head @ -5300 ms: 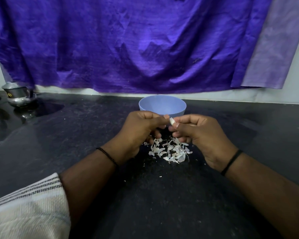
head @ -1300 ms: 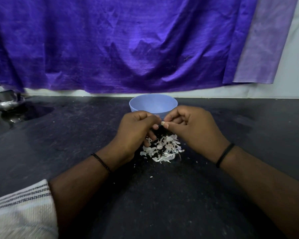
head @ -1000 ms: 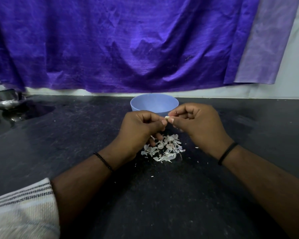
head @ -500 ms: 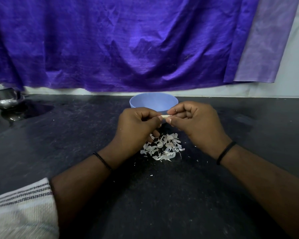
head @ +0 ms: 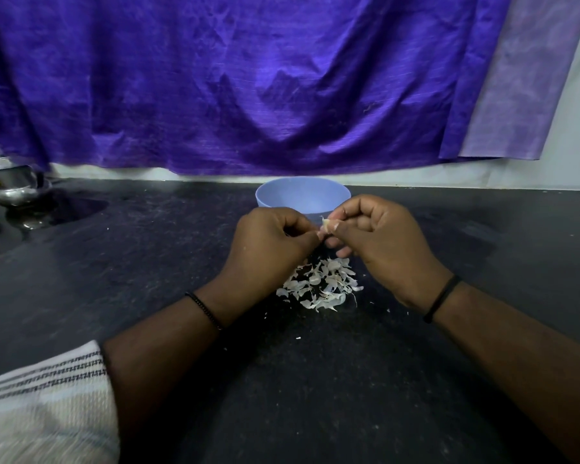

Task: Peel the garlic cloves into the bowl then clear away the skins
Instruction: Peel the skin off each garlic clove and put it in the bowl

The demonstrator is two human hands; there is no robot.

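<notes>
A small pale garlic clove (head: 326,225) is pinched between the fingertips of both hands, just in front of the light blue bowl (head: 302,195). My left hand (head: 271,244) has curled fingers and holds the clove's left end. My right hand (head: 380,241) pinches the other end with thumb and forefinger. Below the hands a pile of white garlic skins (head: 320,285) lies on the black counter (head: 148,262). The bowl's inside is hidden from this angle.
A steel vessel (head: 12,185) stands at the far left of the counter. A purple cloth (head: 248,78) hangs on the wall behind the bowl. A striped white cloth (head: 44,406) lies at the bottom left. A few skin flecks (head: 298,338) dot the counter.
Both hands have kept working the clove just above the skin pile; the right hand's fingers have shifted on it, and the clove now shows a little more between the fingertips.
</notes>
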